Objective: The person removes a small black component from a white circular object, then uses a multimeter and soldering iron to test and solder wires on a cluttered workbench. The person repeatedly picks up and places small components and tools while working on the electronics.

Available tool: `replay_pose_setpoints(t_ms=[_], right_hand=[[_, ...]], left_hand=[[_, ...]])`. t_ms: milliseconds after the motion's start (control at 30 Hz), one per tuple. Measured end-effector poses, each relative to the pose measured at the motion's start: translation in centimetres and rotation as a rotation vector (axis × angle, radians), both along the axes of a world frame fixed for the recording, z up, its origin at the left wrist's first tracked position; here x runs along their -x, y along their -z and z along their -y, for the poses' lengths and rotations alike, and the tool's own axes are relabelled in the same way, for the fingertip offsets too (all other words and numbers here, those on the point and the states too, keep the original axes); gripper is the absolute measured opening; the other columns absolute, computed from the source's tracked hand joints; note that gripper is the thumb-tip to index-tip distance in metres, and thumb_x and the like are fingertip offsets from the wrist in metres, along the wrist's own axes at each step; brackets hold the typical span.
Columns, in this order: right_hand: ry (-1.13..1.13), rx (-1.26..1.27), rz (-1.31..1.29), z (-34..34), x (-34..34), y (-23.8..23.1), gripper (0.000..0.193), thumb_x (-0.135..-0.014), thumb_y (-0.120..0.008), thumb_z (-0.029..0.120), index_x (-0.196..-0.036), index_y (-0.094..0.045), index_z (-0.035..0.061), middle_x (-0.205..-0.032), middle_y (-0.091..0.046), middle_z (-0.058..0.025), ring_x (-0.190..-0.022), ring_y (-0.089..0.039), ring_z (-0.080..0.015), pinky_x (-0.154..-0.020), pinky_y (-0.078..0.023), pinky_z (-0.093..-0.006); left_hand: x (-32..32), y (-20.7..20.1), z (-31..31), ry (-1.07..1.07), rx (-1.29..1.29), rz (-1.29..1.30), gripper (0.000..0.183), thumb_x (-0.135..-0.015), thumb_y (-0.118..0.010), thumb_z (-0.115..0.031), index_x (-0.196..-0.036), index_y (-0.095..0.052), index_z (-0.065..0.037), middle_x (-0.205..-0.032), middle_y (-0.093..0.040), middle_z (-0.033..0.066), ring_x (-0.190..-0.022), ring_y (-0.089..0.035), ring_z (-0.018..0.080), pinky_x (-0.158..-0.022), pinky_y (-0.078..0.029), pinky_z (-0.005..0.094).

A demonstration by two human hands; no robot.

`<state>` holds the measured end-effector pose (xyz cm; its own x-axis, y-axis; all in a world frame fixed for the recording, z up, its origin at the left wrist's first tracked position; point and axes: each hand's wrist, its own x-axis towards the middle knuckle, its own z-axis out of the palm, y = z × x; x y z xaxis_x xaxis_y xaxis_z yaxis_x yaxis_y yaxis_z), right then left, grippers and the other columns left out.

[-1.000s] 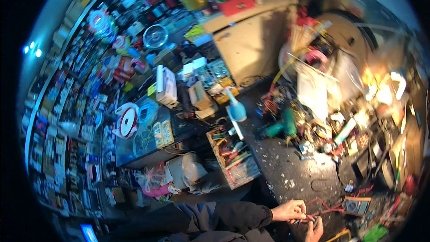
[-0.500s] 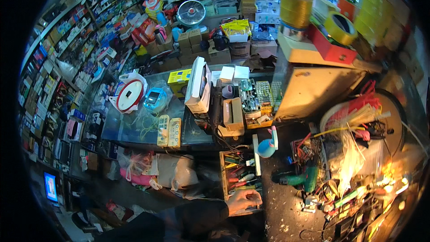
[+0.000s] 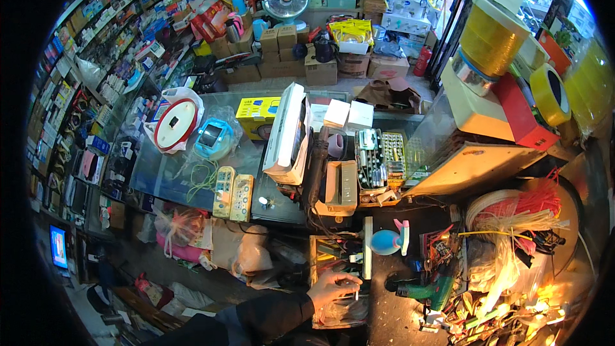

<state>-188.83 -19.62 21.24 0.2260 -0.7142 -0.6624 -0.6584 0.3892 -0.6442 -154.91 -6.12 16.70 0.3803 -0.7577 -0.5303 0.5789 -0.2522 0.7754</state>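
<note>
My left hand (image 3: 332,289), at the end of a dark sleeve, is over the near part of an open wooden drawer (image 3: 314,263). Its fingers are curled, with a small thin white stick (image 3: 357,295) at their tips; its exact kind is too small to make out. Below the hand, crumpled clear plastic (image 3: 343,313) lies in the drawer, and hand tools fill the part beyond. A blue spray bottle (image 3: 385,242) with a pink-and-white head lies to the right of the drawer, on the dark workbench (image 3: 391,317). My right hand is out of view.
A green power drill (image 3: 426,288) rests among cluttered tools and wires on the right. Beyond the drawer, a glass counter (image 3: 166,176) carries two cream socket strips (image 3: 232,195), a blue device (image 3: 213,138) and boxes. A wooden board (image 3: 464,166) slants at the right.
The view has shifted, so the counter and bench sit lower. My left hand has lifted slightly from the drawer's near end, and more of the plastic inside shows below it.
</note>
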Motion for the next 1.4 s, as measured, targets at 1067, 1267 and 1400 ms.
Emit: replay_pose_setpoints(t_ms=[1067,1267,1400], right_hand=[[-0.019,-0.181,0.048,0.2,-7.0,-1.5,0.044,-0.104,-0.071,0.029,-0.138,-0.065,0.0029,-0.103,-0.077,-0.0118,-0.088,-0.068,-0.0185,-0.081,-0.055,-0.0347],[-0.008,-0.201,0.067,-0.4,-6.3,-1.8,0.043,-0.104,-0.071,0.029,-0.137,-0.065,0.0018,-0.104,-0.076,-0.0116,-0.089,-0.068,-0.0181,-0.081,-0.055,-0.0342],[0.01,-0.207,0.078,-0.8,-5.8,-2.0,0.043,-0.104,-0.07,0.029,-0.136,-0.065,0.0011,-0.105,-0.076,-0.0115,-0.089,-0.068,-0.0179,-0.082,-0.055,-0.0339]], left_hand=[[-5.0,-2.4,7.5,-0.114,0.361,0.333,0.02,-0.106,-0.069,-0.021,-0.116,-0.073,-0.004,-0.117,-0.072,0.0083,-0.104,-0.07,0.0173,-0.091,-0.056,0.0338],[-23.4,-3.4,14.3,-0.362,-0.183,1.325,0.034,-0.087,-0.077,-0.011,-0.117,-0.065,-0.004,-0.111,-0.063,0.0152,-0.099,-0.067,0.0379,-0.084,-0.054,0.0474],[-25.2,-1.8,16.6,-0.202,-0.39,1.382,0.039,-0.082,-0.081,-0.009,-0.118,-0.065,-0.006,-0.113,-0.059,0.015,-0.099,-0.065,0.0419,-0.082,-0.054,0.0517]])
